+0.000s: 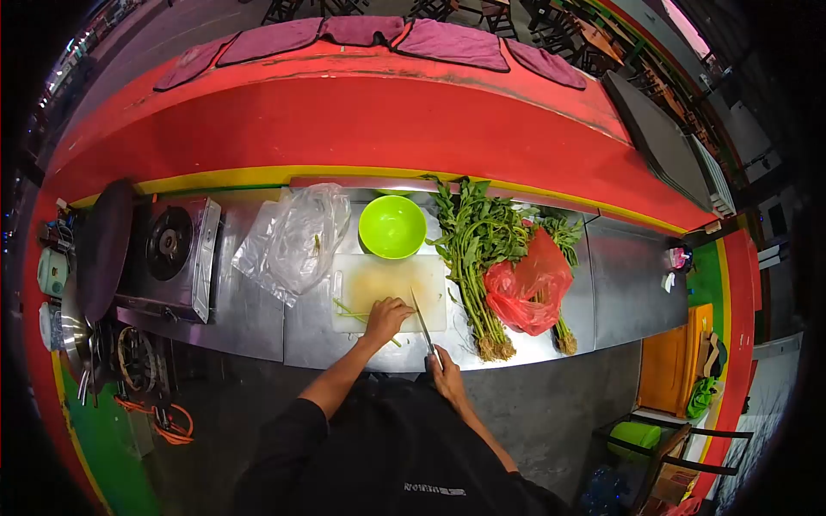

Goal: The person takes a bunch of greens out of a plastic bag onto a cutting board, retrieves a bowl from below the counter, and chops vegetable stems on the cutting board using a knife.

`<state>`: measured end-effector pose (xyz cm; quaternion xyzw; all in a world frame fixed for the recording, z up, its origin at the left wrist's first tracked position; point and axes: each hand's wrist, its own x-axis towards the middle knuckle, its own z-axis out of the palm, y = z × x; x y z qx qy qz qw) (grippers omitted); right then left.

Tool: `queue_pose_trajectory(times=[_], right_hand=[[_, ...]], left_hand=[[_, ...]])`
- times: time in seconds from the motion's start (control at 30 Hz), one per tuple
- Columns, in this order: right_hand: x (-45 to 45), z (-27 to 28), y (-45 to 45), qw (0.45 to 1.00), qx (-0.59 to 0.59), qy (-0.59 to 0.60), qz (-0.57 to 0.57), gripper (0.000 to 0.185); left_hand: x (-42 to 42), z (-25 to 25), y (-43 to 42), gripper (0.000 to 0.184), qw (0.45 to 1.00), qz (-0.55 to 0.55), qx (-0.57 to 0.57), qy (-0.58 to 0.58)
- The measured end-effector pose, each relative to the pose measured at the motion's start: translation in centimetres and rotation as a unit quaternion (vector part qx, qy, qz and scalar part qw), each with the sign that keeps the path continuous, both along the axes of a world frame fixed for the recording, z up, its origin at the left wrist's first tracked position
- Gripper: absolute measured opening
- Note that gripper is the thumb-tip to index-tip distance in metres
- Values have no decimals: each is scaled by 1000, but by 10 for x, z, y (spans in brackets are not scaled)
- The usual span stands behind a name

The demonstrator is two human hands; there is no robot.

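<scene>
My right hand [446, 377] is wrapped round the handle of a kitchen knife [422, 322], its blade pointing away over the white cutting board [351, 272]. Fingers curled, my left hand [388, 320] rests on the board just left of the blade. A few thin green stems [350, 311] run in under it from the left; its fingertips hide their other ends. Behind the board stands a lime green bowl [392, 227]. Right of the board lies a large bunch of leafy greens [471, 249] with roots towards me, partly covered by a red plastic bag [532, 288].
A crumpled clear plastic bag [297, 236] lies left of the bowl on the steel counter [249, 331]. Further left is a gas stove [168, 249] beside a large dark pan [107, 249]. A red wall [370, 120] with purple cloths [452, 43] closes off the back.
</scene>
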<state>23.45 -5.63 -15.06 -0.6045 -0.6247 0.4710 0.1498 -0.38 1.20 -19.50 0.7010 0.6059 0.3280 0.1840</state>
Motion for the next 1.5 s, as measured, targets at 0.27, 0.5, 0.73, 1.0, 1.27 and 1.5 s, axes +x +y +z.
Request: queue_pose_trajectory(times=[0.27, 0.5, 0.73, 1.0, 1.27, 1.5], right_hand=[[-3, 8, 1, 1000, -19, 2, -1, 47], [-5, -10, -1, 999, 37, -2, 3, 47], [-7, -9, 1, 999, 33, -38, 13, 41], [-18, -17, 9, 993, 84, -77, 44, 40], [-41, -13, 35, 995, 79, -49, 45, 40], [-31, 1, 30, 998, 41, -34, 34, 38]], left_hand=[[0, 2, 0, 12, 1000, 6, 8, 0], [0, -1, 0, 12, 1000, 9, 10, 3], [0, -6, 1, 13, 1000, 6, -3, 16], [-1, -6, 1, 12, 1000, -2, -9, 17], [0, -6, 1, 12, 1000, -2, 16, 14], [-1, -14, 1, 11, 1000, 9, 5, 4]])
